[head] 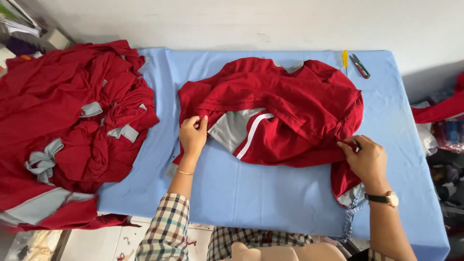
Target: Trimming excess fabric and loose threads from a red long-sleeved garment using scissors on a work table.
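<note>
A crumpled red garment point(290, 106) with a grey panel and white stripe point(239, 128) lies on the light blue table cloth point(261, 193). My left hand point(192, 135) pinches the garment's left edge beside the grey panel. My right hand point(367, 159), with a watch on its wrist, grips the fabric at the garment's lower right, where a red and grey part hangs toward the table's front edge.
A large pile of red and grey garments point(63, 130) covers the table's left end. Small thread snips point(359, 65) and a yellow tool point(344, 58) lie at the back right. More red cloth point(442, 111) sits off the right side.
</note>
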